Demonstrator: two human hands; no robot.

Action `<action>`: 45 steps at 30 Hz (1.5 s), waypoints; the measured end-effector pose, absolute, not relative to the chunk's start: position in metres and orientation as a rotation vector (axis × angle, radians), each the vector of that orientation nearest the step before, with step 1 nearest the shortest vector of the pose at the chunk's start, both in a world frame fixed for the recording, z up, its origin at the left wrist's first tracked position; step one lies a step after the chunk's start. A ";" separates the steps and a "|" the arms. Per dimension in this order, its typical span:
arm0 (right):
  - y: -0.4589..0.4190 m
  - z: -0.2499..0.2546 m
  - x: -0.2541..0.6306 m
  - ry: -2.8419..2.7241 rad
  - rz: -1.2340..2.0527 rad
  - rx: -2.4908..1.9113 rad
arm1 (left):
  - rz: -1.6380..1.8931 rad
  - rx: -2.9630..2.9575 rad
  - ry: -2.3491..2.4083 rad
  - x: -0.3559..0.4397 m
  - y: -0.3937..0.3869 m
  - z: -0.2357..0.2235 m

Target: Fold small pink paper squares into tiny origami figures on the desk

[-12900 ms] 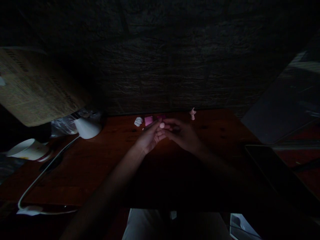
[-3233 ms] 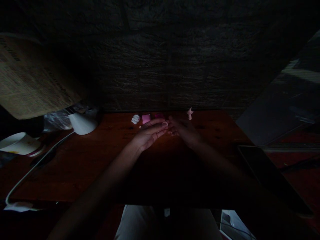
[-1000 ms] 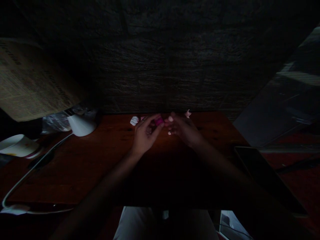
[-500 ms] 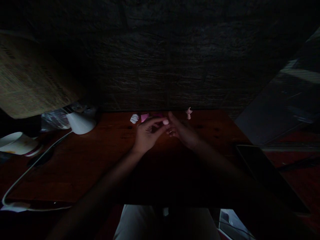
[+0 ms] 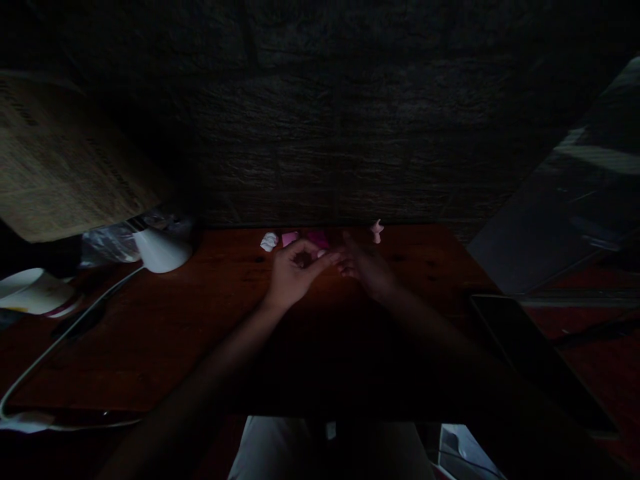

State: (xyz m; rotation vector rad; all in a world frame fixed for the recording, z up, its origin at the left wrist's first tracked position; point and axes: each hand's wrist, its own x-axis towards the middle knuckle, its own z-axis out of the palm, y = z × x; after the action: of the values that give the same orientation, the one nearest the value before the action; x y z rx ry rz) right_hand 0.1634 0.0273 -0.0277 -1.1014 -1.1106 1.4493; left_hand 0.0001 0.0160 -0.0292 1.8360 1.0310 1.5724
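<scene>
Between thumb and fingertips, my left hand (image 5: 294, 270) pinches a small pale pink lump (image 5: 321, 254) that looks like modelling clay. My right hand (image 5: 369, 268) is close beside it, fingers and thumb apart, the fingertips near or touching the left fingertips; dim light blurs the contact. Behind the hands, along the wall, lie a crumpled white lump (image 5: 269, 241), a pink block (image 5: 290, 238) and a dark magenta piece (image 5: 318, 238). To their right stands a small pale pink shaped piece (image 5: 377, 231) with a forked top.
The wooden table (image 5: 200, 320) meets a dark brick wall (image 5: 340, 133). On the left are a white conical object (image 5: 163, 251), a white cup (image 5: 33, 291), a cable (image 5: 75, 330) and a brown paper bag (image 5: 65, 160). A dark flat device (image 5: 540, 360) lies at the right edge.
The pale lump has shifted slightly left and lower between my left fingers and shows less. My right thumb and palm have moved slightly, uncovering more of the magenta piece.
</scene>
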 end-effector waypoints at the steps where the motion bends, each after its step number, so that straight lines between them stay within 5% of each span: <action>1: 0.027 -0.028 0.163 -1.123 1.437 -1.101 | 1.545 1.827 1.031 0.000 0.015 -0.028; 45: 0.029 -0.030 0.166 -1.195 1.321 -1.151 | 1.258 1.347 0.807 -0.002 0.025 -0.031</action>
State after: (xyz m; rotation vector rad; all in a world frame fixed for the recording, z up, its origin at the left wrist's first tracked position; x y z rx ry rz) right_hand 0.1663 0.0293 -0.0305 -1.1515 -1.1950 1.3209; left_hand -0.0024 0.0252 -0.0308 1.3468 0.8068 1.2581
